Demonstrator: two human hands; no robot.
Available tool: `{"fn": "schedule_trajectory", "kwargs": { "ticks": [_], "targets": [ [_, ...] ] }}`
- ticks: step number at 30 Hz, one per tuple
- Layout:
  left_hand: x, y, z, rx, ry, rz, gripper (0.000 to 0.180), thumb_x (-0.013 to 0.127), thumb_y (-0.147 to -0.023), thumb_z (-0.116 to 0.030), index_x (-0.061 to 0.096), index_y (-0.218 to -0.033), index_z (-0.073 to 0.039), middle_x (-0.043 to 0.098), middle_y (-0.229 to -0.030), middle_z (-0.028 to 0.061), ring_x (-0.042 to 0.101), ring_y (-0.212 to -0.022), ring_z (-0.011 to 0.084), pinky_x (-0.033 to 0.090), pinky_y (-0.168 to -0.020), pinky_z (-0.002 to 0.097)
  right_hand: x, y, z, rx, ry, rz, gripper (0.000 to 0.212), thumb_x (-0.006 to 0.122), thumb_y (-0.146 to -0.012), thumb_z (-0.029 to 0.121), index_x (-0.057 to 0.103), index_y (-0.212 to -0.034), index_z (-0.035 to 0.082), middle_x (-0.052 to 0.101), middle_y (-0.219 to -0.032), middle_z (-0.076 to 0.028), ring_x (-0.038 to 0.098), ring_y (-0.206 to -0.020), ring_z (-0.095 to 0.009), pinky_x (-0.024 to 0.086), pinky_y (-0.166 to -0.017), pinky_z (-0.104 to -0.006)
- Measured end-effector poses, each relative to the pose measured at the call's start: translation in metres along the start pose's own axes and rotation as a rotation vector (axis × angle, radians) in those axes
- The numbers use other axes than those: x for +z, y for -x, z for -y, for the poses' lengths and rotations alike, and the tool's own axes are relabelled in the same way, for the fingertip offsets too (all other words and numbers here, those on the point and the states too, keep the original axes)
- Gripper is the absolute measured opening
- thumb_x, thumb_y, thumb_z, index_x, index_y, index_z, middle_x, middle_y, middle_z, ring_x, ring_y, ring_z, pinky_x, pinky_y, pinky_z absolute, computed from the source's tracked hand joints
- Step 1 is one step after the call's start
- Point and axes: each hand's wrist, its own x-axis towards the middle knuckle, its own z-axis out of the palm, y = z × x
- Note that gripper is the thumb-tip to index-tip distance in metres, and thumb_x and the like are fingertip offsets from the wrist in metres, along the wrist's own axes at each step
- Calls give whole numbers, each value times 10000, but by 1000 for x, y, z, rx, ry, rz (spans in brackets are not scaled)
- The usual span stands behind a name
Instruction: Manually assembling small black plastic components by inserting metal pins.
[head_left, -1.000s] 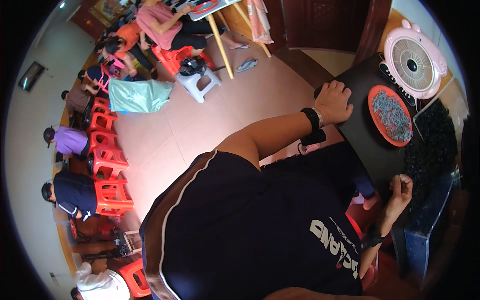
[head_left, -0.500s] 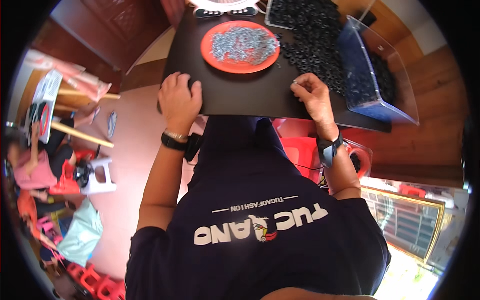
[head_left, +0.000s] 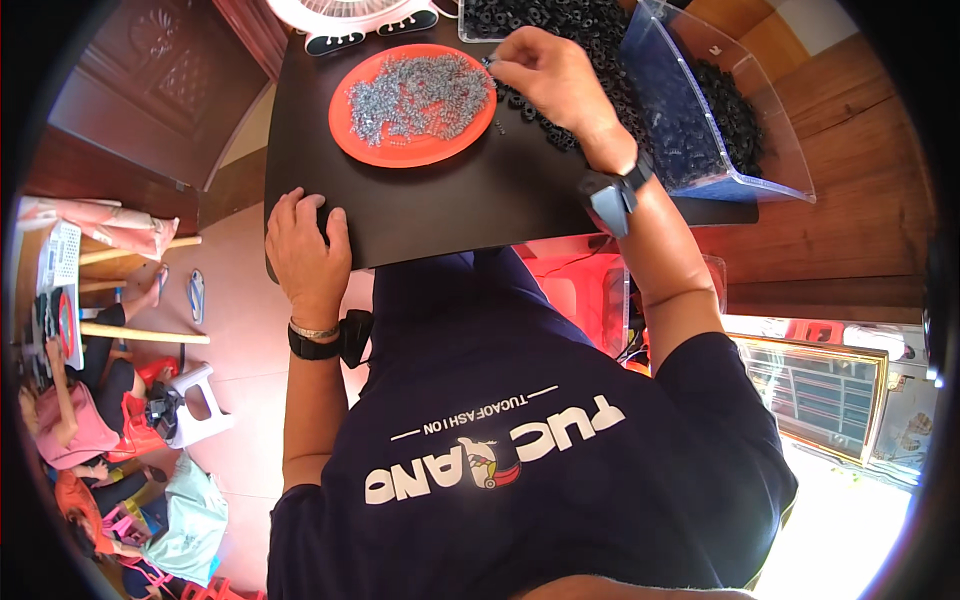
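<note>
An orange-red oval plate (head_left: 352,146) on the dark table (head_left: 420,210) holds a heap of small silvery metal springs (head_left: 420,95). Over the plate's right rim is my right hand (head_left: 556,82), thumb and forefinger pinched together; whatever lies between the tips is too small to make out. Under and beyond this hand spreads a pile of small black ring-like parts (head_left: 548,122), partly hidden by it. My left hand (head_left: 308,245) rests on the table's left front edge, fingers stretched and thumb apart, holding nothing.
A clear plastic bin (head_left: 675,130) with black parts stands at the right, beside a tray (head_left: 480,38) of black parts at the back. A white fan-like device (head_left: 345,18) stands behind the plate. People sit on low stools at far left, near a white stool (head_left: 200,405).
My right hand has moved from the table's right front edge, up and left to the plate's rim, still pinched. My left hand stays on the table edge while the view has shifted.
</note>
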Motion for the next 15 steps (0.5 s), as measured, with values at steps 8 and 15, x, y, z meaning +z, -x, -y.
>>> {"fn": "schedule_trajectory", "kwargs": {
  "ticks": [8, 15],
  "targets": [
    [-4, 1, 0, 17, 5, -8, 237, 583, -850, -202, 592, -1022, -40, 570, -1168, 161, 510, -1112, 341, 390, -947, 435, -3, -5, -20, -59, 10, 15, 180, 660, -841, 156, 668, -959, 21, 672, -782, -49, 621, -734, -102, 499, -687, -252],
    [-29, -47, -11, 24, 609, 26, 167, 567, -853, -96, 589, -975, 16, 596, -1075, 183, 566, -1024, 301, 423, -910, 363, -28, -16, -60, 79, -60, -95, 217, 682, -793, 228, 691, -889, 33, 656, -715, -56, 605, -646, -126, 488, -628, -272]
  ]
}}
